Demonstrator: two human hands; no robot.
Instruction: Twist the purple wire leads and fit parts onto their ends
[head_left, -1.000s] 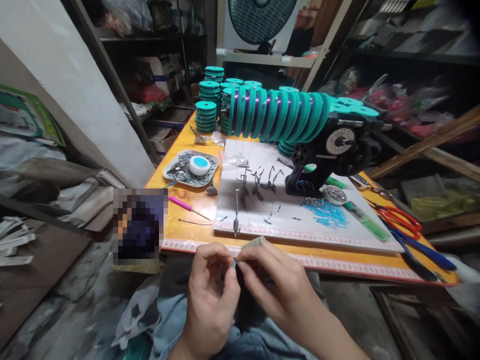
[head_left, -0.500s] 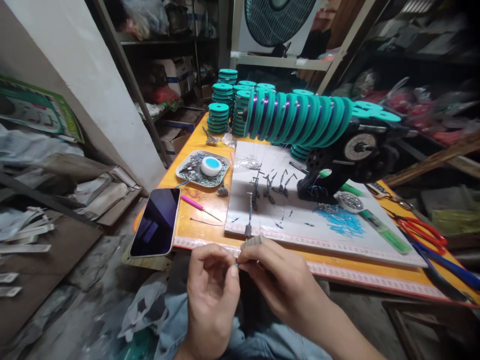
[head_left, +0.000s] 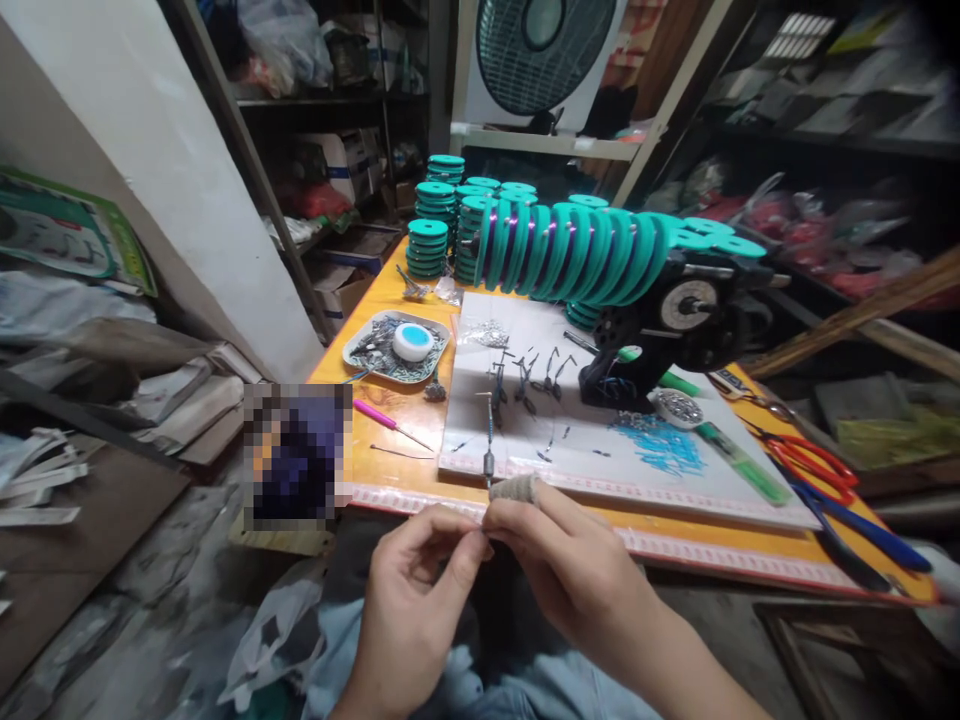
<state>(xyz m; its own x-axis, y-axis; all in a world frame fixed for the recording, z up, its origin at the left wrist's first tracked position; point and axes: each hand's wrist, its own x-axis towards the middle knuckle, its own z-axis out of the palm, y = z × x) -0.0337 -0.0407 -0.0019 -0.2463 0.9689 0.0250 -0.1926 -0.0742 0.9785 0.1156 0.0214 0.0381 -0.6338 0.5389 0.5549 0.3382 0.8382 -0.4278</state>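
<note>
My left hand (head_left: 416, 590) and my right hand (head_left: 566, 560) meet fingertip to fingertip just below the front edge of the orange table (head_left: 390, 465). Both pinch a tiny part too small to make out. My right index finger wears a beige wrap (head_left: 517, 488). Right beyond them, a thin metal tool (head_left: 488, 430) lies on the white board (head_left: 712, 480), among several small dark hook-like parts (head_left: 525, 375) and a scatter of blue bits (head_left: 660, 440).
A row of teal spools (head_left: 570, 240) sits on a black winding machine (head_left: 675, 320); more spool stacks (head_left: 431, 225) stand behind. A metal tray (head_left: 358, 352) holds small parts and a white-blue disc (head_left: 412, 341). A pink tool (head_left: 386, 420), green lighter (head_left: 739, 465), red scissors (head_left: 814, 455) and blue-handled pliers (head_left: 862, 515) lie around.
My hands have shifted slightly; my left thumb and index finger now stretch up to meet the right fingertips. The view has swung a little.
</note>
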